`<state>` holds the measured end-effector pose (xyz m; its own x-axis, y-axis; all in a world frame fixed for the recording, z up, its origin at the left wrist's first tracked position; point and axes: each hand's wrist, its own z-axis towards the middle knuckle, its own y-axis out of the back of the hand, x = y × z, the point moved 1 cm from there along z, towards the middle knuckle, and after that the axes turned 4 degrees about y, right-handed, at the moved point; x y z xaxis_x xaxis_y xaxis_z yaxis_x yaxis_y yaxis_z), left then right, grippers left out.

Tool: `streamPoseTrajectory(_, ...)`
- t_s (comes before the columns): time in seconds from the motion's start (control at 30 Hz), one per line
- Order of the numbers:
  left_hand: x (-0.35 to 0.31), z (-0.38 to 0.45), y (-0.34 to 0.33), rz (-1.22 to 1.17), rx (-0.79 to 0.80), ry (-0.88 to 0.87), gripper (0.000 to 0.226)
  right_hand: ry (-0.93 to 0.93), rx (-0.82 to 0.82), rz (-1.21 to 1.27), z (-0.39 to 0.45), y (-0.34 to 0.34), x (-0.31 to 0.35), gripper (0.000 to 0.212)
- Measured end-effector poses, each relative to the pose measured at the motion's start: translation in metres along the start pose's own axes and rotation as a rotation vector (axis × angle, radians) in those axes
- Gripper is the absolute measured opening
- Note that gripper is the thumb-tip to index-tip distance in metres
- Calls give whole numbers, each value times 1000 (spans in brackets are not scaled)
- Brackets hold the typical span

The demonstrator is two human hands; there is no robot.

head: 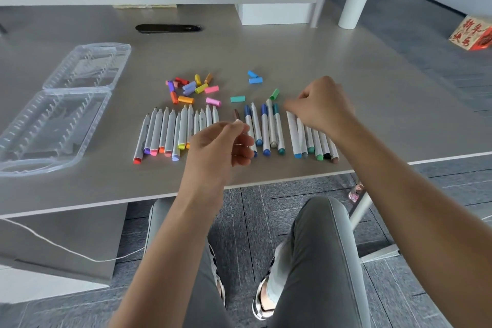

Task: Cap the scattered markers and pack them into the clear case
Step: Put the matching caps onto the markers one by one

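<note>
Several white-barrelled markers (170,130) lie in rows near the table's front edge. A second group with blue and teal caps (266,128) is in the middle, a third (295,136) at the right. Loose coloured caps (190,86) are scattered behind them. The clear case (53,125) lies open and empty at the left. My left hand (221,146) hovers over the middle rows, fingers curled, thumb and forefinger meeting just below a brown-capped marker (236,114). Whether it holds that marker is hidden. My right hand (322,106) pinches the far end of a right-group marker.
The case's lid (87,66) stands hinged open behind its base. A dark cable slot (169,28) sits in the table top further back. The table's front edge (266,181) runs just above my knees. A white cord (53,245) hangs below at the left.
</note>
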<state>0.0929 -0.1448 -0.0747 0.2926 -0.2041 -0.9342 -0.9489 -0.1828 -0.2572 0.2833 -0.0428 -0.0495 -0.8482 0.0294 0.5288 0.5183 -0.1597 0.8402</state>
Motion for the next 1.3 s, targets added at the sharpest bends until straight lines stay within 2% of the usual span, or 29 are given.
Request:
streamPoseTrajectory(0.1, 2, 4, -11, 178, 14, -119, 10, 0, -26, 225, 0, 9, 3, 37)
streamPoseTrajectory(0.2, 1, 10, -28, 302, 35, -128, 24, -3, -11, 347, 0, 13, 12, 41)
streamPoseTrajectory(0.27, 1, 17, -38, 274, 53, -80, 33, 10, 15, 394, 4, 11, 16, 46)
streamPoseTrajectory(0.37, -4, 25, -45, 73, 107, 16, 30, 33, 57, 438, 14, 3, 18, 51)
streamPoseTrajectory(0.5, -12, 35, -41, -183, 121, 129, 16, 20, 77, 416, 33, -6, 19, 27)
streamPoseTrajectory(0.67, -20, 53, -28, -399, 75, 192, 23, 98, 13, 223, 79, -26, 15, 8)
streamPoseTrajectory(1.03, -26, 80, -18, -500, 36, 274, 28, 82, 111, -32, 151, -69, 43, 28)
streamPoseTrajectory(1.13, -26, 84, -18, -506, 46, 283, 28, 85, 118, -104, 159, -77, 50, 24)
streamPoseTrajectory(1.23, -26, 85, -17, -508, 68, 273, 27, 106, 123, -37, 159, -79, 53, 19)
streamPoseTrajectory(1.3, -27, 83, -18, -476, 68, 262, 29, 104, 111, 115, 154, -75, 52, 11)
